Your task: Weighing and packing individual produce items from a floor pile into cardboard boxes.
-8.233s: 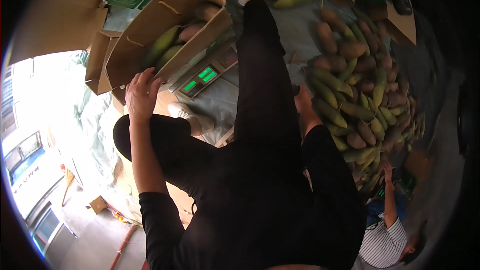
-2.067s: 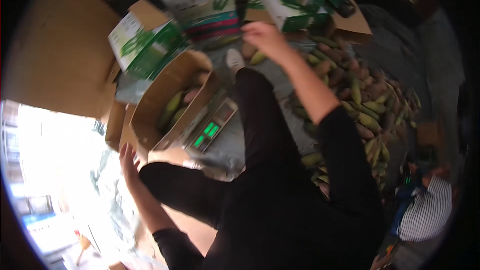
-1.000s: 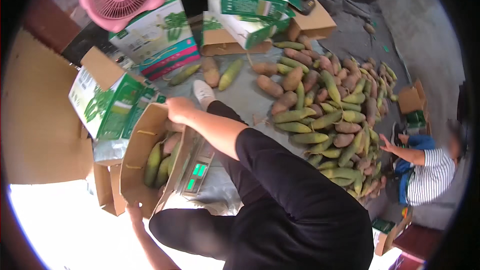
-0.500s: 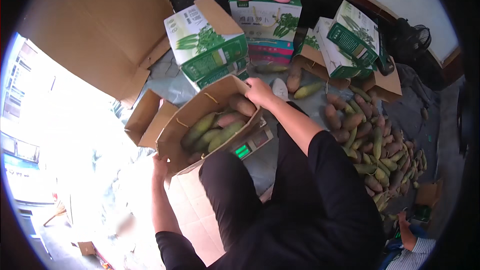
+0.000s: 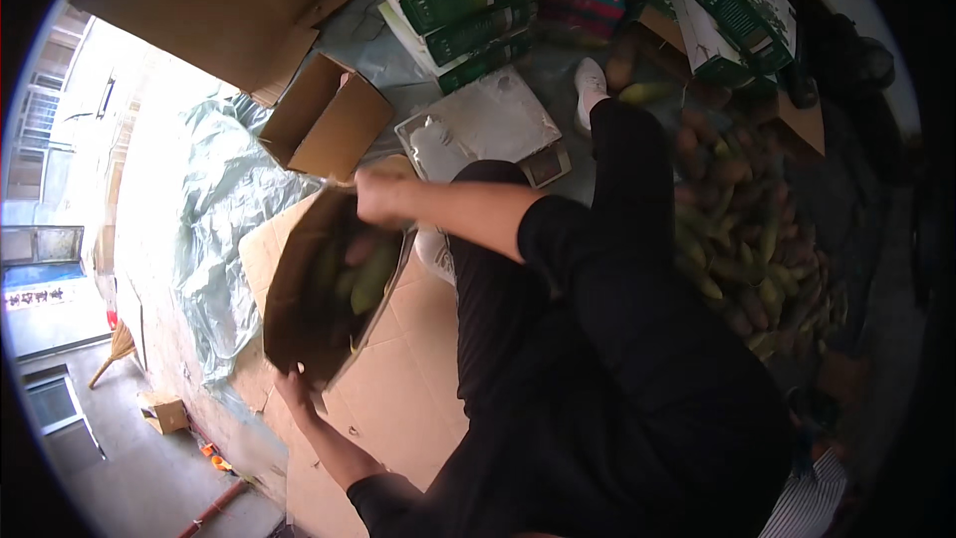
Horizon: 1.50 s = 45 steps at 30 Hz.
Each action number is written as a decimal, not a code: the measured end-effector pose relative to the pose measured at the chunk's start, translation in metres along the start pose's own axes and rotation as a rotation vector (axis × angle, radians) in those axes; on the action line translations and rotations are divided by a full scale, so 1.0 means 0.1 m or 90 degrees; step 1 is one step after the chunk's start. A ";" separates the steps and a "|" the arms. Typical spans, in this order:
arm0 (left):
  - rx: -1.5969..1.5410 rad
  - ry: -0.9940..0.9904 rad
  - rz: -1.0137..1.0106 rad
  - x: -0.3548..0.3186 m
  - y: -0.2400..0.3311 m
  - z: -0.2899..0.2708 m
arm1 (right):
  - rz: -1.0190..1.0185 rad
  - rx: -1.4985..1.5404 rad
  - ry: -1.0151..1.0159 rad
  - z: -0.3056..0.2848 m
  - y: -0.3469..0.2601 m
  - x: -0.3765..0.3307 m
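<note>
An open brown carton is held between both my hands, tilted and off to the left of my knees. Long green and reddish radishes lie inside it, blurred by motion. My right hand is closed round the carton's far edge. At the near corner, my left hand grips the carton's edge, fingers partly hidden behind the board. A flat scale with a pale, worn platform stands just beyond my knees, bare on top. Under the carton lies a sheet of flattened cardboard.
A small open box sits left of the scale. Green-and-white cartons are stacked behind it, more cartons at the far right. A large radish heap spreads on my right. Crumpled plastic sheeting and a broom are left.
The carton of radishes has come off the scale and moved left and nearer, still in both hands. The scale platform is now uncovered, and the view has turned toward the left.
</note>
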<state>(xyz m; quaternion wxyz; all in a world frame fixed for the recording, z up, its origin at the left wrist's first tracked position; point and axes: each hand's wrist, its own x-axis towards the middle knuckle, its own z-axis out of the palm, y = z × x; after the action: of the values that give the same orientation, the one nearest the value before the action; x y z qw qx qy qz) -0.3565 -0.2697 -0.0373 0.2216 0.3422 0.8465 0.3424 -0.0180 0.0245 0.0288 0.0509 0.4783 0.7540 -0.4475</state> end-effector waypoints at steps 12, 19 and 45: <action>0.407 -0.047 -0.049 -0.63 -0.90 -0.79 | -0.027 0.081 -0.242 2.25 -0.35 -0.26; 0.412 0.102 0.207 -0.43 -0.39 -0.14 | -0.241 -0.118 -0.202 2.26 -0.02 0.32; 0.986 -0.626 0.049 -0.70 0.12 2.19 | -0.074 0.606 0.511 -0.75 2.65 -1.18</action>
<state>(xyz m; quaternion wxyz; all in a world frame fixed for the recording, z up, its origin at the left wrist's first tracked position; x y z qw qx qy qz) -0.1710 -0.2210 -0.1647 0.2540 0.5301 0.6382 -0.4973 0.2748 0.0367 -0.0332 -0.4791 0.5377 0.4569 -0.5221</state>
